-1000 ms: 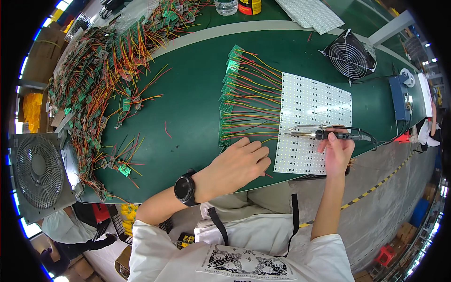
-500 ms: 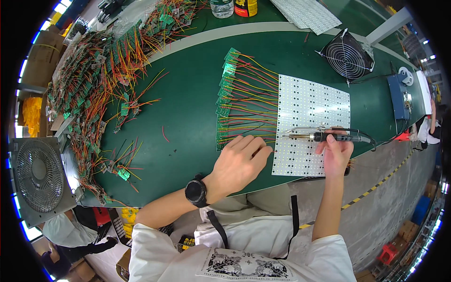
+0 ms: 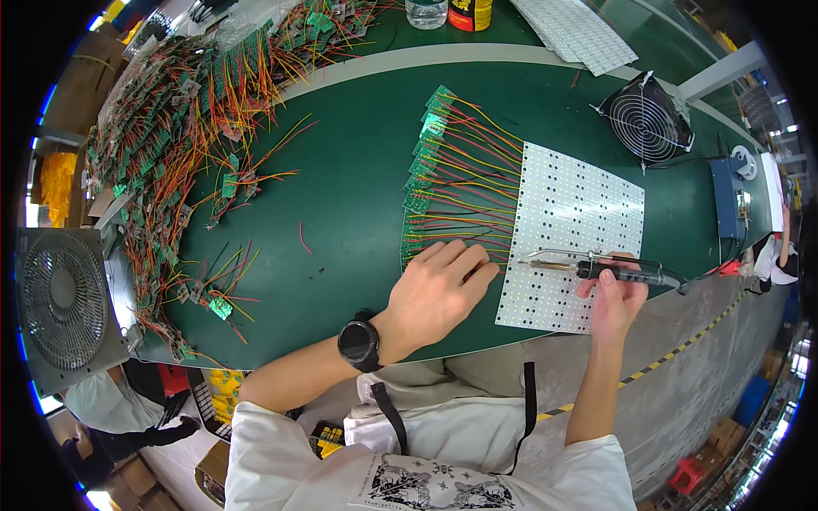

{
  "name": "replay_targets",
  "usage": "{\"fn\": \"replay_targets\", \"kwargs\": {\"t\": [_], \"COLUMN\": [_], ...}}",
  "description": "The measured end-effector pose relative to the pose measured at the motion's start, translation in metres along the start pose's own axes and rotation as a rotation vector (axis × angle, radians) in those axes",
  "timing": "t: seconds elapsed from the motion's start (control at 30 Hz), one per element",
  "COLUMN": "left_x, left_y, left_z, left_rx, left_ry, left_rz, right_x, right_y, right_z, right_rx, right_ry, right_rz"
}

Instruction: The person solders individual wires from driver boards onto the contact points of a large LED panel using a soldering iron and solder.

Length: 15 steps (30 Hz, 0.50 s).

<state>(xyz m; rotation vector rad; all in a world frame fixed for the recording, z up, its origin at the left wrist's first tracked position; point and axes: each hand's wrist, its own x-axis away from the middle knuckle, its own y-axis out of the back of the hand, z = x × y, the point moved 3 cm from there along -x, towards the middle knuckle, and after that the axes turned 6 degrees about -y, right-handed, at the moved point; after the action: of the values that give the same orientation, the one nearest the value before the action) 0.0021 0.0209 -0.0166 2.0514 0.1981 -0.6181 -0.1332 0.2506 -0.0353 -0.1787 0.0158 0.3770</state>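
Left hand (image 3: pixel 439 285) flat, open, pinning wires (image 3: pixel 464 192) on desk (image 3: pixel 341 170); right hand (image 3: pixel 615 294) gripping soldering iron (image 3: pixel 596 268), tip over white panel (image 3: pixel 579 213).

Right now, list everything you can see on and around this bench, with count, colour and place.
soldering iron: one, black handle, held over the near edge of the panel
white LED panel: one, on the mat at right
row of small wired circuit boards: many, green with red and yellow wires, along the panel's left edge
pile of wired boards: many, green, far left of the mat
green mat: one, covers the bench
small fan: one, black, far right
large fan: one, grey, left edge
blue box: one, right end
second white panel: one, far edge
wristwatch: one, black, left wrist
left hand: flat on the wires
right hand: grips the iron
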Motion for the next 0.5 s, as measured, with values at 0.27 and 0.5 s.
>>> {"fn": "replay_targets", "kwargs": {"t": [0.27,0.5], "left_x": [0.0009,0.0019], "left_y": [-0.0030,-0.0049], "left_z": [0.0019,0.0024], "left_rx": [-0.017,-0.019], "left_ry": [-0.009,-0.005], "left_rz": [0.000,-0.008], "right_x": [-0.0027,-0.0019], "right_y": [-0.0021,-0.0002], "right_z": [-0.0010,-0.0029], "right_rx": [0.025,0.041], "right_ry": [-0.108,-0.116], "right_rz": [0.080,0.094]}}
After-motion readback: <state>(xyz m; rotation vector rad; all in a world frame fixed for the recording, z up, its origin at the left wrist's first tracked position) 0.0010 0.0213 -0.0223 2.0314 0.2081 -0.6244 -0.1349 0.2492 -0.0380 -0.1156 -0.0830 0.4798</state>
